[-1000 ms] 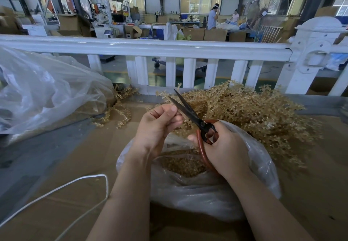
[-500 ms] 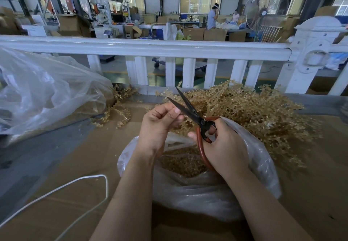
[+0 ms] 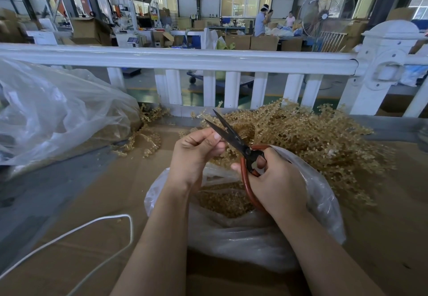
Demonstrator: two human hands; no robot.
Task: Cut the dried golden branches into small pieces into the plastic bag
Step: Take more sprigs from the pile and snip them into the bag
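Over the open mouth of a clear plastic bag (image 3: 243,238), my right hand (image 3: 280,187) grips the red handles of black-bladed scissors (image 3: 231,135). The blades point up and left, slightly apart. My left hand (image 3: 196,154) has its thumb and fingers pinched together against the lower blade, on a short bit of golden branch that is mostly hidden by the fingers. Cut golden pieces (image 3: 222,200) lie inside the bag. A big pile of dried golden branches (image 3: 312,138) sits just behind the bag, to the right.
A large crumpled clear bag (image 3: 58,115) fills the left side, with loose golden sprigs (image 3: 148,138) beside it. A white cord (image 3: 92,226) loops over the cardboard surface at lower left. A white railing (image 3: 185,59) bounds the far edge.
The scissor blades have opened a little wider. My left hand's fingertips have risen slightly along the blade. Both hands stay over the bag.
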